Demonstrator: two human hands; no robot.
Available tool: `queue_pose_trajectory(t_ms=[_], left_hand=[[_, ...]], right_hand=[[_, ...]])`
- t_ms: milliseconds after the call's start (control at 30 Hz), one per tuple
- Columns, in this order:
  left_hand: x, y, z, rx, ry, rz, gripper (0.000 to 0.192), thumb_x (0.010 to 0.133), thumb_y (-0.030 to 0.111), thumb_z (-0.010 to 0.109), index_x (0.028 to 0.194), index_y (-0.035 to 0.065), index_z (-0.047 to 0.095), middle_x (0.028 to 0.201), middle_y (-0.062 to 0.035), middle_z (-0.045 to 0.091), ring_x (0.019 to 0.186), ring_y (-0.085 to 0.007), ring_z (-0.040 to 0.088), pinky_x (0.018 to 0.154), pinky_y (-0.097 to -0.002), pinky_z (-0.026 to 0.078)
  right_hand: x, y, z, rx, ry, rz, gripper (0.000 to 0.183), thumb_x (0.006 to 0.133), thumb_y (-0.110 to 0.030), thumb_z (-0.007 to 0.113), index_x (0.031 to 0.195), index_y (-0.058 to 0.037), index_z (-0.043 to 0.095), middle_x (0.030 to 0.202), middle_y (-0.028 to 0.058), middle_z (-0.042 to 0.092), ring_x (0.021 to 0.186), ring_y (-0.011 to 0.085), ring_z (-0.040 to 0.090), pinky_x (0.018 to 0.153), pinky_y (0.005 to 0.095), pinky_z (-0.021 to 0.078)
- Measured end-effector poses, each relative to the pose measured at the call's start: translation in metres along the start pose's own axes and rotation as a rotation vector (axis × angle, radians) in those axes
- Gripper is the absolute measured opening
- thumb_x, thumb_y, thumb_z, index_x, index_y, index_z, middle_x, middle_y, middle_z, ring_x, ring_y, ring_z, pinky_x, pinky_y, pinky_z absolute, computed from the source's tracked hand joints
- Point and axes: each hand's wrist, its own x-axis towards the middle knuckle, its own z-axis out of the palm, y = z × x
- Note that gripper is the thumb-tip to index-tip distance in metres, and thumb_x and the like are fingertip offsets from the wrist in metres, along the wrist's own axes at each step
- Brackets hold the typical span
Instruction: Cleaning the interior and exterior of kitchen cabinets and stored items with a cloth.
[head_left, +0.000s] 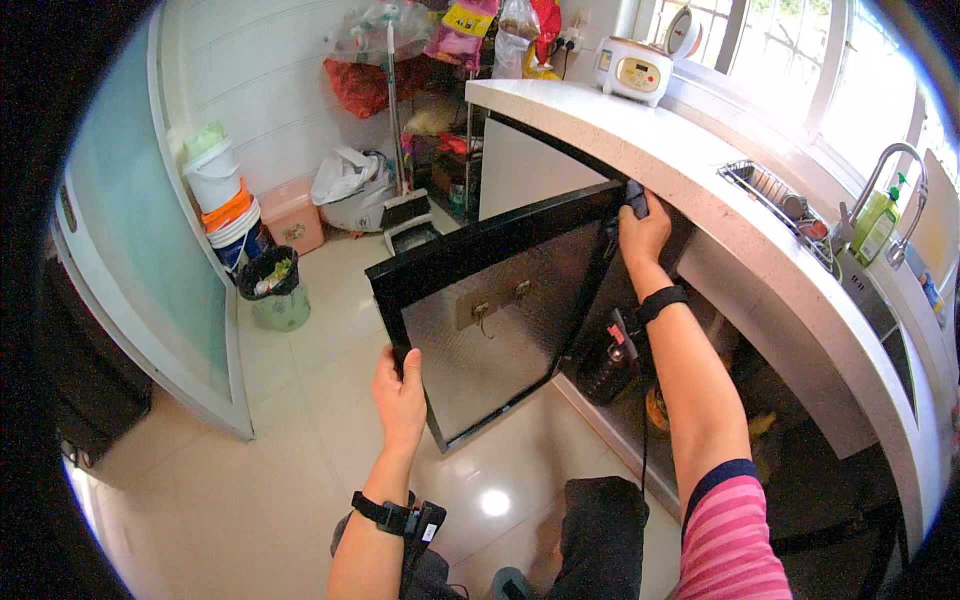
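A cabinet door with a black frame and a silvery textured panel stands swung out from under the counter. My left hand grips its free side edge, thumb on the face turned towards me. At the top corner by the hinge side, my right hand holds a bunched dark grey-blue cloth against the frame, just below the countertop. Adhesive hooks are stuck on the panel. Behind my right forearm the cabinet interior is dark, and a black object with a red part shows there, hard to identify.
Above my right hand runs the pale countertop, bearing a rice cooker with raised lid and a dish rack. A waste bin, stacked buckets, a broom and a dustpan stand beyond the door. A frosted glass door is at left.
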Motion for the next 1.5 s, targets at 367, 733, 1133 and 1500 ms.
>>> queue_pose_trajectory(t_ms=[367,733,1133,1500], left_hand=[[0.003,0.001,-0.001,0.005,0.001,0.049,0.033,0.089,0.029,0.052,0.102,-0.0012,0.051,0.081,-0.0027,0.055,0.073,-0.0101,0.046,0.068,-0.0233,0.039],[0.006,-0.001,-0.001,-0.093,-0.02,0.038,0.029,0.089,0.023,0.052,0.102,-0.0027,0.051,0.083,-0.002,0.055,0.074,-0.0092,0.046,0.069,-0.0229,0.039],[0.005,-0.004,0.002,-0.026,0.048,0.03,0.033,0.089,0.029,0.052,0.105,0.0,0.05,0.08,0.0015,0.051,0.069,-0.0066,0.042,0.062,-0.0209,0.036],[0.007,0.005,0.027,-0.068,-0.01,0.055,0.029,0.088,0.028,0.053,0.098,0.0006,0.052,0.078,0.002,0.05,0.069,-0.006,0.04,0.062,-0.0204,0.035]], right_hand=[[-0.02,-0.051,-0.015,-0.058,-0.131,-0.471,0.038,0.063,0.002,0.057,0.098,-0.0126,0.06,0.106,0.0029,0.059,0.101,0.0258,0.05,0.085,0.0352,0.0441],[-0.057,-0.035,-0.026,0.122,-0.34,-0.454,0.047,0.065,0.0,0.058,0.111,-0.0037,0.052,0.114,0.0167,0.049,0.106,0.0324,0.047,0.093,0.0363,0.0376],[-0.048,0.025,0.032,0.094,0.033,-0.023,0.043,0.079,-0.01,0.051,0.119,0.0054,0.042,0.119,0.0251,0.042,0.11,0.0387,0.04,0.095,0.0422,0.0309],[-0.155,0.16,0.026,0.257,-0.036,0.582,0.038,0.077,-0.018,0.058,0.109,0.0042,0.053,0.102,0.0222,0.059,0.097,0.0335,0.055,0.087,0.0372,0.0402]])
